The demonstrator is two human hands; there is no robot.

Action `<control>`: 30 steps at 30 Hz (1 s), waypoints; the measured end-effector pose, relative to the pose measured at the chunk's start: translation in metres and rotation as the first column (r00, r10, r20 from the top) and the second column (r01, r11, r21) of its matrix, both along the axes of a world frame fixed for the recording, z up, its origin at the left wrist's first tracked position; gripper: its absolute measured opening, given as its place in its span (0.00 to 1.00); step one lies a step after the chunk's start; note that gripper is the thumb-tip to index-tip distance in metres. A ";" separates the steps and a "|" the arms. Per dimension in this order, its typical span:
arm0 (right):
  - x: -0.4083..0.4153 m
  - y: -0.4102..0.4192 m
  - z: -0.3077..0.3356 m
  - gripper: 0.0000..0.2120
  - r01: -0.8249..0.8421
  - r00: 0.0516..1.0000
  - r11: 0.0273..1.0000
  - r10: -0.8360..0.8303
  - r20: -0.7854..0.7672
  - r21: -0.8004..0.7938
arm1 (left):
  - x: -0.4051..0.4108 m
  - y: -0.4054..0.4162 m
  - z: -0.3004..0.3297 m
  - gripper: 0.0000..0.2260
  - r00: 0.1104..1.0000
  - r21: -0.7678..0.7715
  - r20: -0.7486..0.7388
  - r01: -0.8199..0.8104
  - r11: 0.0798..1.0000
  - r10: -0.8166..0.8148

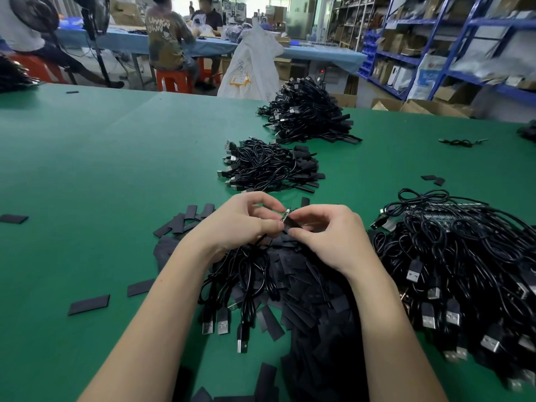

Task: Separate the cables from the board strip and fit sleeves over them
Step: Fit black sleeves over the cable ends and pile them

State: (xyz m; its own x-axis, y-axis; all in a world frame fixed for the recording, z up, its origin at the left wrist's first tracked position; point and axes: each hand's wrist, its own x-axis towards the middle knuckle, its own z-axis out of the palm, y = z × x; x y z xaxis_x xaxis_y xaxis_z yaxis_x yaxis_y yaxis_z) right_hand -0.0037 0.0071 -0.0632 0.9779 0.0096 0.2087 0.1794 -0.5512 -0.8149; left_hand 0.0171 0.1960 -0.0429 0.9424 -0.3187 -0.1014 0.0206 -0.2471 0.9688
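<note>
Matt green table mat [87,169]; glossy black cables [464,242]; matt black sleeves [90,304].

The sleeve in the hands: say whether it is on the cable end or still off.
Cannot tell. The right hand pinches the black sleeve against the small board end held by the left hand; fingers hide any overlap.

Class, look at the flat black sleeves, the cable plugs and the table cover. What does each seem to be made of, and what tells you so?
Sleeves: thin matt black plastic, probably heat-shrink tubing; they lie flat without shine.
Cable plugs: bright metal shells, silver and reflective, in black moulded plastic bodies.
Table cover: green matt mat, perhaps rubber or vinyl; smooth, with a seam.
</note>
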 end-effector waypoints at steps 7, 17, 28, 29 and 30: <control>0.001 0.000 -0.003 0.09 0.084 0.996 0.996 -0.085 -0.023 -0.017 | 0.000 0.001 -0.001 0.09 0.999 0.006 -0.005 -0.032 0.999 0.032; -0.004 0.011 -0.001 0.18 -0.004 0.988 0.892 -0.066 -0.138 -0.453 | 0.000 0.001 -0.003 0.08 0.998 0.022 -0.005 -0.065 0.998 0.065; 0.000 0.006 -0.002 0.04 0.081 0.996 0.961 -0.087 -0.012 -0.265 | 0.002 0.004 -0.003 0.08 0.997 0.033 0.002 -0.078 0.996 0.078; 0.001 0.006 -0.003 0.04 0.081 0.996 0.963 -0.087 -0.014 -0.259 | 0.002 0.005 -0.003 0.08 0.997 0.035 0.002 -0.079 0.996 0.079; 0.001 0.005 -0.004 0.05 0.079 0.996 0.964 -0.085 -0.012 -0.255 | 0.002 0.005 -0.003 0.08 0.997 0.033 0.001 -0.079 0.996 0.079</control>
State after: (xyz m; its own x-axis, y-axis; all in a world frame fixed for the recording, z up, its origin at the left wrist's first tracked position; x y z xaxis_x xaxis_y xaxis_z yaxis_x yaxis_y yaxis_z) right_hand -0.0026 0.0122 -0.0668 0.9821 -0.0208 0.1872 0.1079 -0.7524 -0.6499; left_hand 0.0188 0.2007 -0.0456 0.9645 -0.2398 -0.1104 0.0413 -0.2762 0.9602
